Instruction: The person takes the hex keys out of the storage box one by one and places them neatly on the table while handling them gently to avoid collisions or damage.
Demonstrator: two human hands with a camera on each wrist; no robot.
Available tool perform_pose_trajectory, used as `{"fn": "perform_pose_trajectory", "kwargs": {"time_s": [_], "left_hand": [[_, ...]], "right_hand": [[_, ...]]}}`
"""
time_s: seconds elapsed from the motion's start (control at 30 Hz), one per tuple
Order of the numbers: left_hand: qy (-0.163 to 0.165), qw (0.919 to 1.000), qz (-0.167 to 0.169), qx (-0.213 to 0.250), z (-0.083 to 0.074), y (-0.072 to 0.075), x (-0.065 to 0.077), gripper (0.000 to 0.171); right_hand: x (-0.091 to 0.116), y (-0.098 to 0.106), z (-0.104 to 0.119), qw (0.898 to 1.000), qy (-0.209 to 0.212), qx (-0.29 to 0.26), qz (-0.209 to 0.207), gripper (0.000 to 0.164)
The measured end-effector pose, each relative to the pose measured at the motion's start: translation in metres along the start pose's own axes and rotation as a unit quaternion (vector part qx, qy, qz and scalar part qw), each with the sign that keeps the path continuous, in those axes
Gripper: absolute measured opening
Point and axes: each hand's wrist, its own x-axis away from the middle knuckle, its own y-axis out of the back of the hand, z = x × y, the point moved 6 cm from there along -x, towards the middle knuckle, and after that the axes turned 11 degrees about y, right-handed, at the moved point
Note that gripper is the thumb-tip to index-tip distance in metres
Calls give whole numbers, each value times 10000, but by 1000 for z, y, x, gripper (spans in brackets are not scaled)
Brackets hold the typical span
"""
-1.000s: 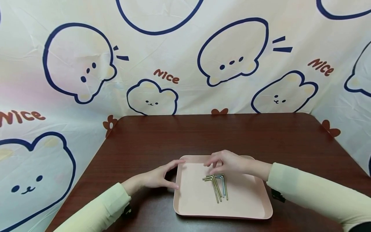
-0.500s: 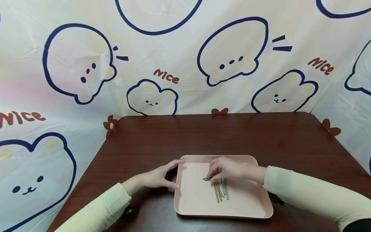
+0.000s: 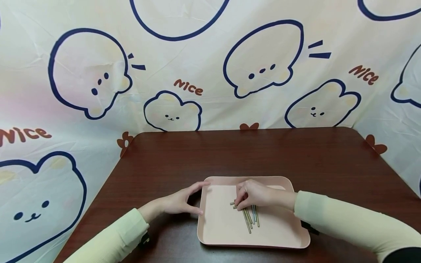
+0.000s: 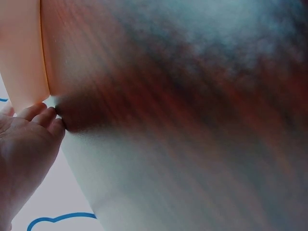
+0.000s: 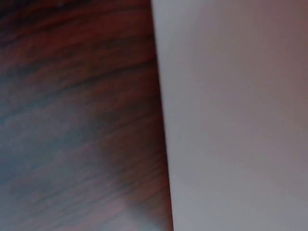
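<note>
Several L-shaped hex keys (image 3: pixel 254 215) lie bunched in the middle of a pale pink tray (image 3: pixel 223 233). My right hand (image 3: pixel 256 193) is over their bent ends, and its thumb and fingers pinch a brass-coloured hex key (image 3: pixel 247 223) at the left of the bunch. Part of the bunch is hidden under that hand. At the tray's left side, my left hand (image 3: pixel 177 201) spreads its thumb and fingers against the rim. The left wrist view has the same hand (image 4: pixel 29 149) touching the tray's corner (image 4: pixel 21 57). No hand shows in the right wrist view, only tray and table.
A dark brown wooden table (image 3: pixel 184 157) carries the tray near its front. Behind and at both sides hangs a pale cloth (image 3: pixel 217 113) with bear drawings, close against the table's edges.
My right hand has come down from above the tray onto the hex keys and taken hold of one. That key has shifted slightly toward the front. The left hand stays put.
</note>
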Motion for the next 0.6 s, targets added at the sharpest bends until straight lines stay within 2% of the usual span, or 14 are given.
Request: {"fn": "perform_pose_trajectory", "kwargs": {"time_s": [0.37, 0.6], "left_hand": [[-5, 10000, 2, 42, 3, -3, 1, 82], [20, 10000, 3, 31, 3, -2, 2, 83]], "right_hand": [[-1, -6, -2, 10000, -72, 0, -46, 6], [-3, -8, 1, 9993, 243, 286, 5, 11]]}}
